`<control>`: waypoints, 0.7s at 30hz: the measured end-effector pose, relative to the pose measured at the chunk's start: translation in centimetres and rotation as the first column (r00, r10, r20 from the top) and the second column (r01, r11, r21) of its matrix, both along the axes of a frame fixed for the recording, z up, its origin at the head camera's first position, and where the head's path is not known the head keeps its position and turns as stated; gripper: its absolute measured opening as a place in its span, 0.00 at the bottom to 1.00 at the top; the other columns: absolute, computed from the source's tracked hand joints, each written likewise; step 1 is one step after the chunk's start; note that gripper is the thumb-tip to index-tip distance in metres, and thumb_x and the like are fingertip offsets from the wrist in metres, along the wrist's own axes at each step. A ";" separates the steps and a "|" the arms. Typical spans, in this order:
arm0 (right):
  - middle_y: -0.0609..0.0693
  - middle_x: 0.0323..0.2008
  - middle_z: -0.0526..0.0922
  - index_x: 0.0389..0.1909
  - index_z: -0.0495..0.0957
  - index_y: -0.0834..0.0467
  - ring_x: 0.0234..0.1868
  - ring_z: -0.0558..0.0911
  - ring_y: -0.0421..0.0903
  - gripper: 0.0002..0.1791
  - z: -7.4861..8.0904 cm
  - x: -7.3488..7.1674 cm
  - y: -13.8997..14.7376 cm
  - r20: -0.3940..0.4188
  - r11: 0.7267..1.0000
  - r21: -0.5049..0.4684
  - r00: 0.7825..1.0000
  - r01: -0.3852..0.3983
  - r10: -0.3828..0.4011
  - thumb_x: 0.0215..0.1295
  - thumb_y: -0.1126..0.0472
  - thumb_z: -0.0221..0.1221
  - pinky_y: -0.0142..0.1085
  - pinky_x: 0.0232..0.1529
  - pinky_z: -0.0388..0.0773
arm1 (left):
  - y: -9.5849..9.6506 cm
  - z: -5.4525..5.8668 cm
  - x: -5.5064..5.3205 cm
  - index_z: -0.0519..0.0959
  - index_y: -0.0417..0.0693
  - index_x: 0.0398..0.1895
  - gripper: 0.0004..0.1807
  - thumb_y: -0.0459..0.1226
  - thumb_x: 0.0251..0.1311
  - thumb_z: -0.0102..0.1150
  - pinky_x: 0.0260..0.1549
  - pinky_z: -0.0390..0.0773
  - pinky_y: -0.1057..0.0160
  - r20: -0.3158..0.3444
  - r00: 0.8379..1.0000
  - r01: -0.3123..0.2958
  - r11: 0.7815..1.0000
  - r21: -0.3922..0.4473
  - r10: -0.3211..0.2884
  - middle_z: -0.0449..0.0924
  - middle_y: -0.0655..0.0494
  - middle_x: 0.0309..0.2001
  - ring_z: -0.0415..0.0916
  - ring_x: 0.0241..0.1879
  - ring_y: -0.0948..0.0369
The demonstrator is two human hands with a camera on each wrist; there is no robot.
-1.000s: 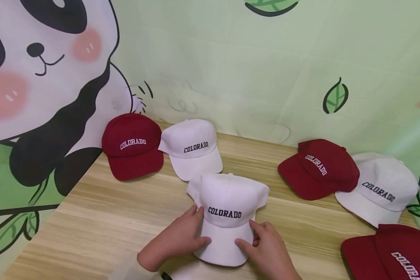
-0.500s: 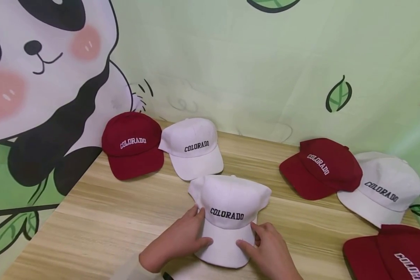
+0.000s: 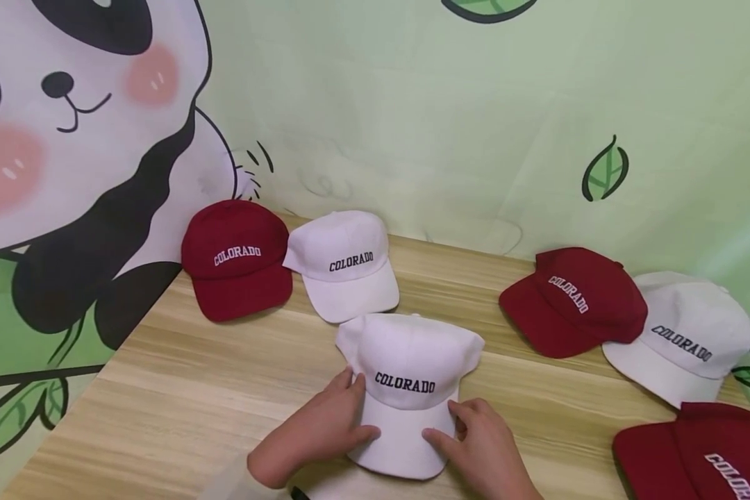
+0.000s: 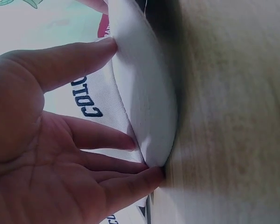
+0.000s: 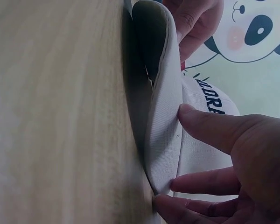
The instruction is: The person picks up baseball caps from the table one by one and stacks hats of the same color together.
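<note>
A white baseball cap (image 3: 406,347) lettered COLORADO in black stands on the wooden table, brim towards me. My left hand (image 3: 328,420) holds the left side of its brim, thumb on top. My right hand (image 3: 482,444) holds the right side the same way. In the left wrist view, the thumb lies on the upper face of the brim (image 4: 147,88) and the other fingertips meet its side edge by the table. From the right wrist, the brim (image 5: 165,135) curves up off the table, thumb and fingertips against it. The cap's back and inside are hidden.
Behind the held cap sit a dark red cap (image 3: 237,260) and another white cap (image 3: 350,267), side by side. To the right are a dark red cap (image 3: 571,302), a white cap (image 3: 684,337) and a cut-off dark red cap (image 3: 694,451). A panda-print cloth (image 3: 412,139) hangs behind the table (image 3: 225,375).
The whole head view has shifted very slightly since a second ago. Both hands keep the same hold on the white cap, which stays in place on the table.
</note>
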State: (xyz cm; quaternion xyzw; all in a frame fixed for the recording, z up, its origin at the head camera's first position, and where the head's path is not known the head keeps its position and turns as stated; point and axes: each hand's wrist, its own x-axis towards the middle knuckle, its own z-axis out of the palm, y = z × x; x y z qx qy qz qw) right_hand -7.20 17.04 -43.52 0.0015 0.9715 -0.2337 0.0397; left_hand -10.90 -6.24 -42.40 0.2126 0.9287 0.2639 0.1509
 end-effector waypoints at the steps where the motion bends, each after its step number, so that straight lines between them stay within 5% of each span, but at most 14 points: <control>1: 0.47 0.33 0.73 0.51 0.81 0.64 0.34 0.71 0.42 0.35 0.0 0.0 0.0 0.005 1.000 0.000 1.000 0.001 -0.001 0.51 0.41 0.69 0.37 0.36 0.69 | 0.0 0.0 0.0 0.61 0.22 0.66 0.45 0.46 0.55 0.67 0.66 0.63 0.45 0.002 1.000 -0.001 1.000 0.003 0.001 0.56 0.23 0.67 0.56 0.70 0.38; 13: 0.50 0.41 0.81 0.48 0.83 0.62 0.41 0.79 0.46 0.30 0.2 -0.2 0.1 -0.010 1.000 0.014 1.000 -0.020 0.020 0.54 0.41 0.67 0.46 0.46 0.77 | -1.0 0.7 -1.3 0.69 0.31 0.64 0.41 0.48 0.53 0.68 0.60 0.70 0.43 0.055 0.998 0.016 1.000 0.022 -0.018 0.66 0.33 0.66 0.69 0.63 0.41; 21: 0.47 0.32 0.81 0.39 0.85 0.57 0.30 0.75 0.39 0.21 1.7 -0.8 0.3 -0.086 0.996 0.021 0.992 -0.086 0.088 0.54 0.44 0.68 0.37 0.35 0.75 | -1.6 1.4 -1.9 0.75 0.35 0.58 0.33 0.50 0.56 0.66 0.55 0.75 0.47 0.026 0.999 0.045 0.999 -0.004 -0.045 0.77 0.40 0.55 0.76 0.55 0.47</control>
